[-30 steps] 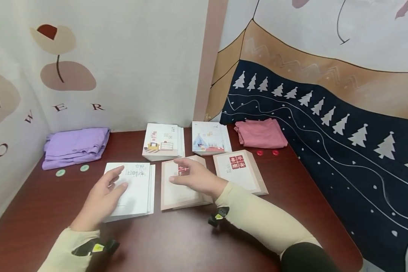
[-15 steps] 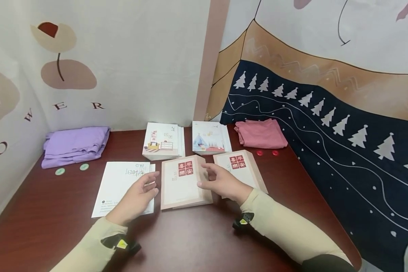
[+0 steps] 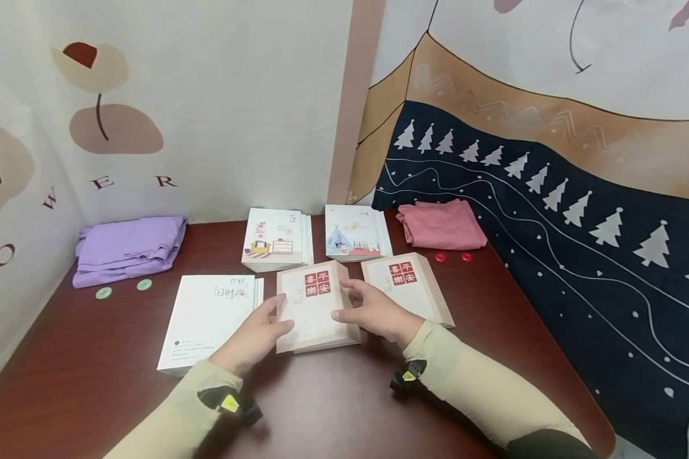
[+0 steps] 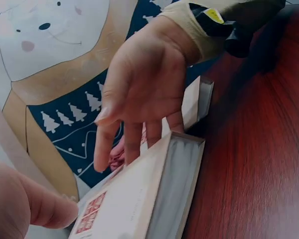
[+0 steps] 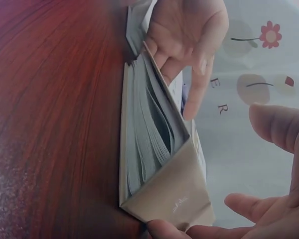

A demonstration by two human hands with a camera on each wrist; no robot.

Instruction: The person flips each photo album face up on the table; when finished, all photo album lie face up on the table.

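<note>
A thick beige book point(image 3: 310, 322) with red square characters on its cover lies on the table between both hands. At its left edge rests my left hand point(image 3: 254, 338), fingers extended along the side and thumb over the cover. My right hand point(image 3: 381, 312) is at the spine side, its fingers relaxed and slightly bent. In the right wrist view, right-hand fingertips point(image 5: 164, 230) meet the spine point(image 5: 174, 194), and the book's pages gape a little. The left wrist view has the right hand point(image 4: 149, 74) opposite, beyond the book.
A second beige book point(image 3: 419, 299) lies close on the right, a white book point(image 3: 201, 325) on the left. Two illustrated white books point(image 3: 272, 236) stand behind. Folded purple cloth point(image 3: 129, 248) and pink cloth point(image 3: 442, 224) lie at the back, with green discs point(image 3: 103, 292) and red discs point(image 3: 466, 257).
My right hand has drawn back rightward from over the beige book to its spine. My left hand has come right from the white book to the beige book's left edge. That book shifted slightly right.
</note>
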